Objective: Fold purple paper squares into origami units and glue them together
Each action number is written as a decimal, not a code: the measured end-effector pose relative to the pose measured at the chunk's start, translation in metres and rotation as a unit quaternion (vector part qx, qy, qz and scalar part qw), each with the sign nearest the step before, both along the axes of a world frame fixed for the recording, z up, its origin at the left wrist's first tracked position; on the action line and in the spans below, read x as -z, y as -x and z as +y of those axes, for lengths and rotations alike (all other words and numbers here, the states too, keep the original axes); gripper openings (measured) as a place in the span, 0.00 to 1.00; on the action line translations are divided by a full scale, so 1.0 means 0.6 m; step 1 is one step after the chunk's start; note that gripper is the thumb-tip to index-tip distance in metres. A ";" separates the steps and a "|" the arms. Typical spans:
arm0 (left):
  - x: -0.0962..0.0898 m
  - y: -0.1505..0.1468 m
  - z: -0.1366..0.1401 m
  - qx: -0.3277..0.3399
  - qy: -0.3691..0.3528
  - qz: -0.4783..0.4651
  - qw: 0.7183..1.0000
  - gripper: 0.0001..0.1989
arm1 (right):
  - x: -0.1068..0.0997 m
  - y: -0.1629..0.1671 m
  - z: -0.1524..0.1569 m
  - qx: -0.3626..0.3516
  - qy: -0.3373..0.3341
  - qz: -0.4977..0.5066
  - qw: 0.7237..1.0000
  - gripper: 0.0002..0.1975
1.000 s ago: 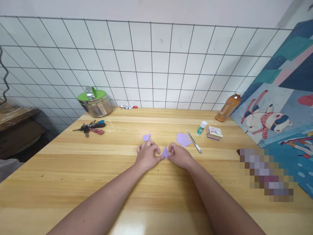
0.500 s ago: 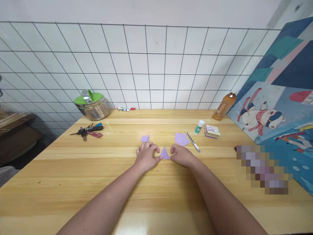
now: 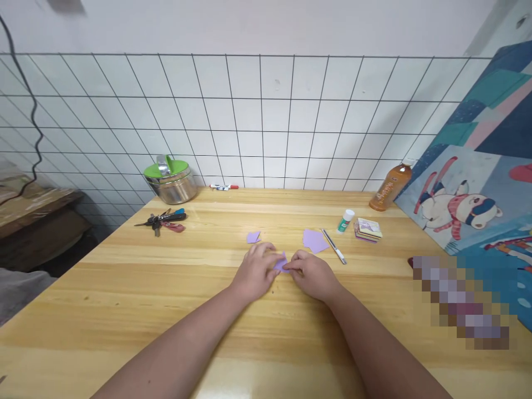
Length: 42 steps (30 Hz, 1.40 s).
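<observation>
A small folded piece of purple paper [image 3: 281,264] lies on the table between my hands, partly covered by fingers. My left hand [image 3: 254,272] holds its left side, thumb at the lower edge and a finger reaching across the top. From the right, my right hand [image 3: 312,274] presses curled fingers on the paper's right side. Just beyond my left hand is a smaller purple paper piece [image 3: 253,237]. Behind my right hand lie more purple paper sheets [image 3: 315,241], with a utility knife [image 3: 333,246] alongside.
A glue stick [image 3: 346,221] stands near a sticky-note stack [image 3: 368,230]. At the back are a drink bottle [image 3: 390,187], markers [image 3: 224,187] and a green-lidded steel pot [image 3: 174,185]. Keys [image 3: 157,223] lie at left. A blurred patch [image 3: 459,296] covers something at right.
The view has shifted slightly. My hands have drawn closer together over the paper; left fingers now reach across it, and the right fingers have moved from its corner onto it.
</observation>
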State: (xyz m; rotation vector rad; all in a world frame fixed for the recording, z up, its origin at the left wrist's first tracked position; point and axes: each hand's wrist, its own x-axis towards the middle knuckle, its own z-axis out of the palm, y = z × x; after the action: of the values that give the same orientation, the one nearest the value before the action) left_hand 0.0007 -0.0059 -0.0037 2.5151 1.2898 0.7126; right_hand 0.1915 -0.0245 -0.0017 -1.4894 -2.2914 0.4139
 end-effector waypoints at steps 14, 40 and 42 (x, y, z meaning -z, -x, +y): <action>0.008 0.022 0.020 0.054 -0.022 -0.067 0.996 0.19 | 0.010 0.007 0.007 0.016 -0.018 0.003 1.000 0.05; -0.025 0.045 -0.001 0.091 -0.240 -0.030 0.966 0.08 | -0.028 0.014 -0.020 -0.095 -0.131 0.128 0.978 0.13; -0.027 0.044 -0.001 0.088 -0.234 -0.033 0.968 0.08 | -0.027 0.016 -0.022 -0.096 -0.115 0.138 0.979 0.13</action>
State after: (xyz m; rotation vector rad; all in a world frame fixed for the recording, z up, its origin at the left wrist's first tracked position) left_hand -0.0255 -0.0067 0.0124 2.8874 0.9444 1.1601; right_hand 0.1817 -0.0379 0.0146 -1.0354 -2.1810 0.3671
